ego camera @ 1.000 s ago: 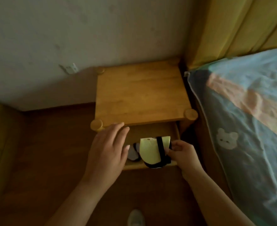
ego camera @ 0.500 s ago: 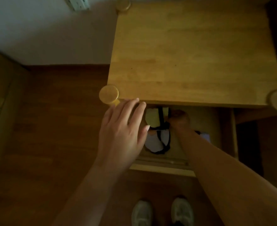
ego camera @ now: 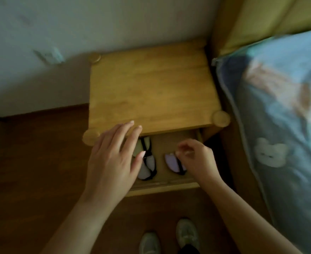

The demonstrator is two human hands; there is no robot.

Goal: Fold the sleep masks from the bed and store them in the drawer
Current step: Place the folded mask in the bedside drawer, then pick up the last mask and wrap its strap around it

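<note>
The wooden nightstand's drawer (ego camera: pixel 166 186) stands pulled out. Three folded sleep masks with black straps lie inside: a pale yellow mask (ego camera: pixel 146 144) at the back left, a white mask (ego camera: pixel 148 166) in front of it, and a lilac mask (ego camera: pixel 173 163) to the right. My left hand (ego camera: pixel 112 162) hovers flat over the drawer's left part, fingers spread, covering part of the yellow and white masks. My right hand (ego camera: pixel 197 158) is above the drawer's right side, fingers loosely curled and empty, partly hiding the lilac mask.
The nightstand top (ego camera: pixel 151 92) is bare wood with round corner posts. The bed with a blue bear-print cover (ego camera: pixel 283 125) lies close on the right. A white wall (ego camera: pixel 77 24) is behind, brown wood floor (ego camera: pixel 31 153) at the left, my shoes (ego camera: pixel 169 239) below.
My right hand let go of the yellow mask at the drawer's back left and drew back to the right. The view pulled up and away from the drawer.
</note>
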